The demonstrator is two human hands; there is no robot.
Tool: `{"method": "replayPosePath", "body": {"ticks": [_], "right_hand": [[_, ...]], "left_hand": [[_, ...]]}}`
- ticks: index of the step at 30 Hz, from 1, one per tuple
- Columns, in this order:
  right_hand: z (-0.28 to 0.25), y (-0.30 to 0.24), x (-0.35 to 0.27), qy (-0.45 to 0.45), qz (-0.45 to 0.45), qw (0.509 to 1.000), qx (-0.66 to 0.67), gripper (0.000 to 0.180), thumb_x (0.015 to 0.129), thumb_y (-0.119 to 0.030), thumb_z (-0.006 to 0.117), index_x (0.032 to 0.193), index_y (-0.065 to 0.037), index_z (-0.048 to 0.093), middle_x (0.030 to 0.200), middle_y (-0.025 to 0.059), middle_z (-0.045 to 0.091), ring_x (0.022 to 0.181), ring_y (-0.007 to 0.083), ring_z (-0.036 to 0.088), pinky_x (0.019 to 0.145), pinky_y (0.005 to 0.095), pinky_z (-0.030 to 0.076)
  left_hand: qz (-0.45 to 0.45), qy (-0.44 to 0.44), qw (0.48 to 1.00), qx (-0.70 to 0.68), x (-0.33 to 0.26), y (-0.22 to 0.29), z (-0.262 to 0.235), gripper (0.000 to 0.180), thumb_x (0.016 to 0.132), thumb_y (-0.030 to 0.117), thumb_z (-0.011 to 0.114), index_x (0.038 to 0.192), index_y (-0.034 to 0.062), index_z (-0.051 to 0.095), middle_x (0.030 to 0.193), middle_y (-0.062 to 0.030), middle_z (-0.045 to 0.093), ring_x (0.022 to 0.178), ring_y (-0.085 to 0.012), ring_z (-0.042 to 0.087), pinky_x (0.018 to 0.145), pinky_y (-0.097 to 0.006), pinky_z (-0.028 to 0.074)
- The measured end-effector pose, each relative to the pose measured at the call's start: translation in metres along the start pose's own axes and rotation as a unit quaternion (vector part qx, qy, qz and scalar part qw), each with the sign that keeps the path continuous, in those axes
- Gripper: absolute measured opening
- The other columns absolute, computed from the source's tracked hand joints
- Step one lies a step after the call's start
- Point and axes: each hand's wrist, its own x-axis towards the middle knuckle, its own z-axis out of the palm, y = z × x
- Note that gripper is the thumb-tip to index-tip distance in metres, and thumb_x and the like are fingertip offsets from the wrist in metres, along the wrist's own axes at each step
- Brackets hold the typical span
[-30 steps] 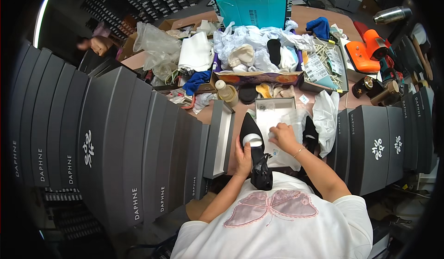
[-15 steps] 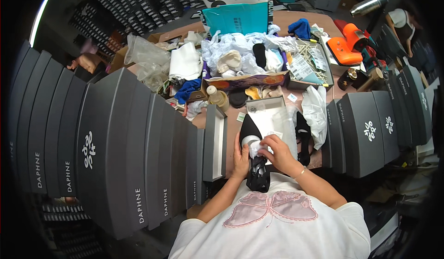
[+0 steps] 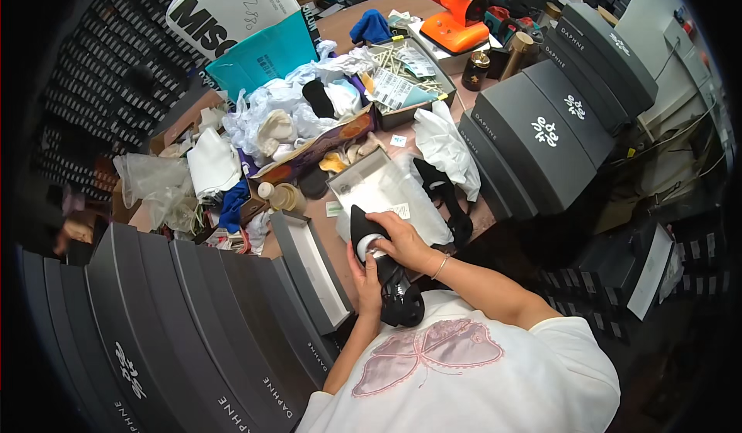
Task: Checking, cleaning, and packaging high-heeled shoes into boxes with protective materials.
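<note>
A black pointed-toe shoe (image 3: 359,223) with a white lining is held in front of my chest, its toe pointing away from me and its glossy black back part low near my shirt. My left hand (image 3: 366,280) is closed round its left side. My right hand (image 3: 403,246) grips it from the right, fingers along the toe part and thumb at the opening. Just beyond lies an open grey shoebox (image 3: 363,172) with white paper in it. Right of the box, a second black shoe (image 3: 437,182) lies beside white tissue paper (image 3: 450,147). An upright grey box lid (image 3: 309,267) stands to the left.
Stacked dark grey shoeboxes rise at the left (image 3: 185,317) and right (image 3: 533,131). A carton of crumpled paper (image 3: 309,151), a tray of sticks and labels (image 3: 402,77), an orange device (image 3: 457,27) and a bottle (image 3: 282,196) stand across the table.
My view has swung to the right, so the table appears tilted. The white wad at my right fingers no longer shows; that hand has shifted forward onto the shoe's toe part.
</note>
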Motion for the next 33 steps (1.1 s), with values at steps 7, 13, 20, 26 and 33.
{"method": "replayPosePath", "body": {"ticks": [7,13,20,26,33], "right_hand": [[-0.055,-0.016,-0.017,-0.083,0.115,0.985,0.095,0.031,0.088,-0.016,0.064,0.113,0.002,0.060,0.103,0.0122,0.065,0.092,0.0174,0.063,0.080,0.0289,0.050],[-0.066,-0.011,-0.079,-0.335,0.361,0.744,0.452,0.060,0.099,-0.053,0.036,0.118,0.000,0.057,0.114,0.0074,0.062,0.105,0.0152,0.059,0.089,0.0324,0.048],[-0.109,-0.011,-0.063,-0.344,-0.048,0.936,0.055,0.104,0.076,-0.045,0.076,0.145,0.007,0.019,0.136,0.0295,0.041,0.125,0.0368,0.046,0.103,0.0384,0.038],[-0.154,0.023,-0.092,-0.280,0.086,0.951,0.095,0.082,0.081,-0.016,0.070,0.144,0.006,0.023,0.131,0.0212,0.050,0.106,0.0247,0.061,0.093,0.0334,0.048],[-0.242,0.034,-0.125,-0.137,0.295,0.705,0.630,0.071,0.073,-0.025,0.065,0.131,0.008,0.041,0.107,0.0228,0.062,0.084,0.0301,0.068,0.073,0.0402,0.058]], "left_hand": [[-0.280,-0.044,0.903,-0.323,0.012,0.021,-0.006,0.050,0.100,0.041,0.043,0.125,-0.0020,0.050,0.102,-0.0133,0.061,0.083,-0.0165,0.063,0.072,-0.026,0.055],[-0.139,0.006,0.974,-0.181,0.019,0.051,0.030,0.045,0.100,0.033,0.044,0.124,-0.0040,0.050,0.102,-0.0176,0.063,0.080,-0.0189,0.064,0.070,-0.030,0.056],[-0.007,0.144,0.989,-0.032,-0.019,-0.005,0.095,0.033,0.094,0.004,0.052,0.126,0.0091,0.046,0.106,-0.0075,0.060,0.087,-0.0160,0.061,0.074,-0.029,0.053],[-0.129,-0.113,0.982,0.082,-0.036,0.016,0.121,0.057,0.090,0.006,0.062,0.141,0.0010,0.037,0.134,-0.0106,0.049,0.123,-0.0186,0.046,0.105,-0.031,0.036],[0.232,-0.219,0.761,0.565,0.059,0.022,0.127,0.057,0.075,0.014,0.073,0.128,0.0057,0.054,0.123,-0.0172,0.052,0.124,-0.0378,0.041,0.104,-0.046,0.034]]}}
